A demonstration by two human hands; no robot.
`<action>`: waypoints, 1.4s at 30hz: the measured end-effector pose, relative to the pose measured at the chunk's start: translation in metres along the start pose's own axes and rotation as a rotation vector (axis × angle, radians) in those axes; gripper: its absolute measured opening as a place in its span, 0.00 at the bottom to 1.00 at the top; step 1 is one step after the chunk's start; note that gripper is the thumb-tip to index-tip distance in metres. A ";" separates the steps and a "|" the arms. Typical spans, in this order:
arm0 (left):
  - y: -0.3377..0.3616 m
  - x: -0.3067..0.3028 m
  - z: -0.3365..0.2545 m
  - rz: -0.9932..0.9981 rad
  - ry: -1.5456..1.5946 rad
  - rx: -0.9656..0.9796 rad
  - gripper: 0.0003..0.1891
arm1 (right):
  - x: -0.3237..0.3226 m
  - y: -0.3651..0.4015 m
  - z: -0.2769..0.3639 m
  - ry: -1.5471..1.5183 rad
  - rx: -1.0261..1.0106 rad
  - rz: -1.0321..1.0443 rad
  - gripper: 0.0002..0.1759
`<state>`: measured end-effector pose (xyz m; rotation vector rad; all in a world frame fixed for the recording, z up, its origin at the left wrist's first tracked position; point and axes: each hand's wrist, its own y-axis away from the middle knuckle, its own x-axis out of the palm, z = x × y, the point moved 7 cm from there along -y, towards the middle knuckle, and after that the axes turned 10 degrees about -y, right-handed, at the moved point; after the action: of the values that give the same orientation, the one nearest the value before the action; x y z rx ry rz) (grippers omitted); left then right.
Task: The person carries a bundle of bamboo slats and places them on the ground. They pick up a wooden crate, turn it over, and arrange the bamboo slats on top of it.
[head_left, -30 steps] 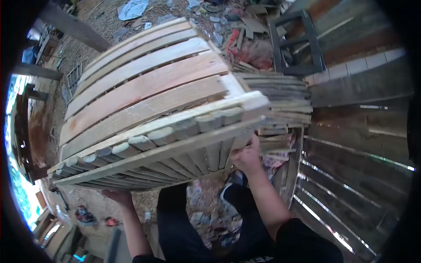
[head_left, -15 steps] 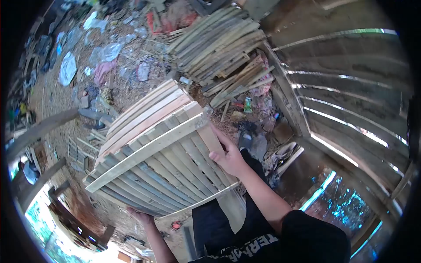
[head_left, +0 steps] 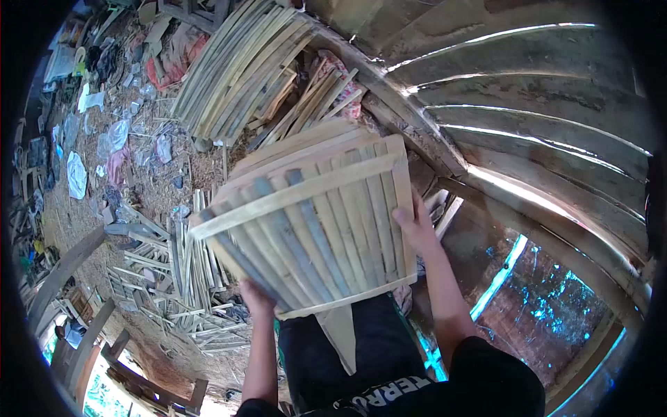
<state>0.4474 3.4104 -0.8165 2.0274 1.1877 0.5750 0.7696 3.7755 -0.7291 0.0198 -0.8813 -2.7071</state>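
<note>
A wooden slatted crate [head_left: 326, 222] is held up in front of my body, its slatted face towards me and tilted. Some slats are pale, others grey-blue, with a crosswise batten [head_left: 299, 194] over their upper part. My right hand [head_left: 415, 226] grips the crate's right edge, thumb on the near face and fingers out of sight behind. My left hand [head_left: 257, 300] holds the lower left corner, its fingers partly hidden by the wood. Below the crate, a pointed pale board [head_left: 338, 337] shows against my dark clothing.
A large stack of wooden slats [head_left: 243, 69] lies at the upper middle. Thin offcuts [head_left: 187, 278] are scattered on the left. Plastic litter [head_left: 78, 174] covers the ground farther off. A plank wall [head_left: 528, 104] with light gaps stands at the right.
The crate has swung to the right and turned more upright, with both hands still on it. My view has turned, so the slat stack and litter appear farther left.
</note>
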 end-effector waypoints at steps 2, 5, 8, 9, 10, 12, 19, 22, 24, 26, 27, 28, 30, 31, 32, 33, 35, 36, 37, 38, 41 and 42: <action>-0.014 0.029 0.037 -0.029 -0.258 0.026 0.36 | -0.031 -0.025 0.012 0.034 0.015 -0.014 0.54; -0.029 0.103 0.068 0.036 -0.145 0.031 0.37 | -0.067 -0.069 0.028 0.104 0.054 -0.016 0.51; -0.033 0.154 0.092 0.123 -0.036 -0.138 0.41 | -0.094 -0.123 0.019 0.262 0.040 0.071 0.48; -0.033 0.169 0.099 0.162 -0.015 -0.175 0.43 | -0.101 -0.137 0.020 0.257 0.046 0.076 0.48; -0.036 0.182 0.107 0.141 -0.008 -0.177 0.45 | -0.107 -0.151 0.020 0.293 0.101 0.094 0.50; -0.036 0.205 0.119 0.111 -0.008 -0.183 0.46 | -0.114 -0.175 0.023 0.322 0.165 0.117 0.51; -0.025 0.256 0.160 0.063 -0.285 -0.149 0.52 | -0.132 -0.272 0.025 0.820 0.121 0.206 0.64; -0.058 0.259 0.215 0.055 -0.324 -0.190 0.50 | -0.136 -0.300 0.026 0.859 0.207 0.249 0.69; -0.054 0.264 0.226 0.080 -0.366 -0.151 0.50 | -0.139 -0.297 0.031 0.880 0.250 0.254 0.73; -0.040 0.264 0.237 0.151 -0.390 -0.225 0.51 | -0.155 -0.294 0.022 0.884 0.260 0.217 0.71; -0.036 0.263 0.241 0.153 -0.392 -0.224 0.51 | -0.169 -0.295 0.019 0.889 0.253 0.176 0.70; -0.033 0.262 0.249 0.199 -0.465 -0.253 0.51 | -0.183 -0.297 0.006 0.888 0.248 0.175 0.70; -0.022 0.267 0.255 0.234 -0.533 -0.272 0.51 | -0.208 -0.304 -0.022 0.737 0.063 0.160 0.64; -0.016 0.279 0.254 0.273 -0.580 -0.214 0.48 | -0.216 -0.303 -0.029 0.736 0.053 0.167 0.64; -0.016 0.291 0.250 0.312 -0.628 -0.153 0.46 | -0.224 -0.304 -0.031 0.685 0.015 0.140 0.60; -0.018 0.297 0.240 0.306 -0.627 -0.143 0.46 | -0.226 -0.304 -0.030 0.630 -0.018 0.113 0.56; -0.009 0.312 0.213 0.376 -0.934 -0.211 0.50 | -0.228 -0.299 -0.026 0.671 0.075 0.028 0.49; 0.001 0.330 0.175 0.430 -1.052 -0.233 0.51 | -0.231 -0.300 -0.025 0.693 0.062 -0.029 0.45; -0.003 0.329 0.171 0.427 -1.056 -0.230 0.51 | -0.233 -0.301 -0.021 0.715 0.047 -0.086 0.42; -0.007 0.329 0.166 0.425 -1.098 -0.185 0.49 | -0.231 -0.302 -0.020 0.710 0.045 -0.085 0.42; -0.020 0.317 0.142 0.387 -1.156 -0.178 0.43 | -0.223 -0.292 -0.023 0.824 0.073 -0.150 0.37; -0.025 0.306 0.133 0.356 -1.167 -0.223 0.39 | -0.218 -0.283 -0.012 0.948 -0.132 -0.327 0.34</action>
<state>0.6691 3.6401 -0.9151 1.8653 0.0612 -0.3287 0.9021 4.0471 -0.9195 1.3786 -0.4110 -2.5178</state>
